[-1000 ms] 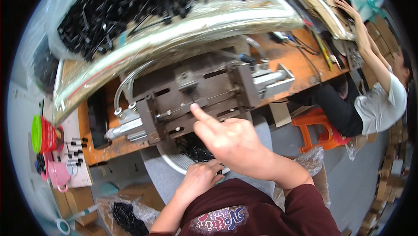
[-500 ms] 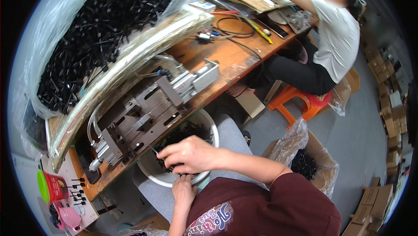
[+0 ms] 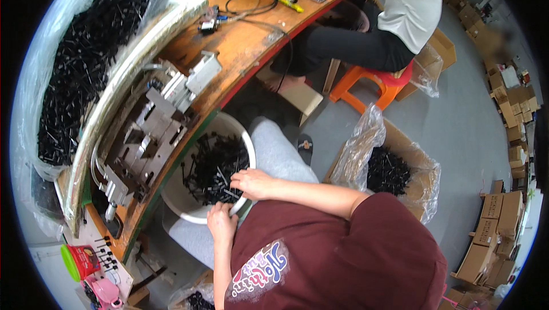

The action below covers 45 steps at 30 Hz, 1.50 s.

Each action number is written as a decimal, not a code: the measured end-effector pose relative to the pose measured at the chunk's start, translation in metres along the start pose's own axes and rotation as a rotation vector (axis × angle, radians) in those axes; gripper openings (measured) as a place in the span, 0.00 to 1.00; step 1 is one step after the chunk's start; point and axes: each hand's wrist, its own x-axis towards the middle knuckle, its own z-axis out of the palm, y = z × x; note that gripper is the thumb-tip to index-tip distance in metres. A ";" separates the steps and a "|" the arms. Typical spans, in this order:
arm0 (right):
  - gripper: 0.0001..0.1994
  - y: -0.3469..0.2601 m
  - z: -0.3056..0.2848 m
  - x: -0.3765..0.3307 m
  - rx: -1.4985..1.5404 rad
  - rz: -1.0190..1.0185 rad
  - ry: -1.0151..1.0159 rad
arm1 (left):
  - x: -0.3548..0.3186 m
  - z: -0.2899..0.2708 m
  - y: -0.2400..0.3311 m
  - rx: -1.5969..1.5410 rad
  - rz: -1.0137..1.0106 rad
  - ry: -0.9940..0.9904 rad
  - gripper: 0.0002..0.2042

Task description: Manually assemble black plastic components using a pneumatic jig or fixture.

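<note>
A round white plastic basket (image 3: 176,206) full of loose black parts (image 3: 213,164) with thin metal shafts stands at my lap, beside the bench edge. My left hand (image 3: 222,222) is at its near rim, fingers curled over the edge. Across the right side of the rim lies my right hand (image 3: 253,184), its fingers bent over the inner wall above the parts. Both hands appear to grip the basket; the undersides of the fingers are hidden. On the bench, left of the basket, a metal clamping fixture (image 3: 150,133) with air cylinders holds no part that I can make out.
A clear plastic bag (image 3: 43,53) heaped with black parts fills the far left of the wooden bench (image 3: 240,38). At right, a lined carton (image 3: 420,158) holds more. A co-worker (image 3: 412,16) sits beyond on an orange stool (image 3: 357,84). A red tub (image 3: 83,260) stands lower left.
My right hand has come down from beside the fixture, where its fingers were pinched, to the basket rim. The view has shifted, and more of the basket shows beside the bench.
</note>
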 end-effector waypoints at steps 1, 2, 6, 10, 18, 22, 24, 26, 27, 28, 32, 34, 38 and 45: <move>0.18 -0.003 0.004 -0.003 -0.019 -0.005 0.006 | 0.000 -0.003 0.000 -0.010 0.000 -0.006 0.11; 0.18 -0.003 0.007 -0.002 -0.009 -0.021 0.001 | 0.001 -0.005 0.001 -0.021 0.005 0.010 0.11; 0.20 -0.014 0.007 -0.002 0.034 0.003 -0.060 | 0.007 -0.005 0.001 -0.016 -0.002 -0.031 0.11; 0.21 -0.014 0.012 -0.007 0.068 0.007 -0.002 | 0.011 -0.011 0.001 -0.033 0.001 -0.068 0.11; 0.12 -0.013 0.017 -0.002 0.052 -0.024 -0.061 | 0.015 -0.019 -0.005 -0.027 0.005 -0.109 0.12; 0.10 -0.012 0.011 0.003 0.101 0.006 -0.111 | 0.020 -0.025 -0.002 -0.021 -0.004 -0.160 0.12; 0.09 -0.008 0.009 0.004 0.103 0.015 -0.104 | 0.022 -0.025 -0.004 -0.021 0.019 -0.169 0.12; 0.09 -0.009 0.011 0.005 0.109 0.011 -0.127 | 0.023 -0.025 -0.005 -0.023 0.022 -0.177 0.12; 0.09 -0.009 0.010 0.005 0.110 0.008 -0.139 | 0.022 -0.024 -0.005 -0.026 0.013 -0.181 0.12; 0.08 -0.008 0.009 0.006 0.111 0.008 -0.132 | 0.021 -0.023 -0.006 -0.029 0.003 -0.186 0.12; 0.09 -0.008 0.008 0.004 0.120 0.011 -0.107 | 0.019 -0.022 -0.006 -0.039 0.044 -0.136 0.12; 0.10 -0.007 0.011 0.004 0.116 0.005 -0.080 | 0.019 -0.022 -0.006 -0.046 0.044 -0.124 0.12; 0.12 -0.006 0.018 0.001 0.109 -0.011 -0.021 | 0.017 -0.021 -0.006 -0.042 0.030 -0.127 0.12; 0.10 -0.006 0.014 0.001 0.125 0.002 -0.065 | 0.015 -0.019 -0.008 -0.064 0.004 -0.137 0.12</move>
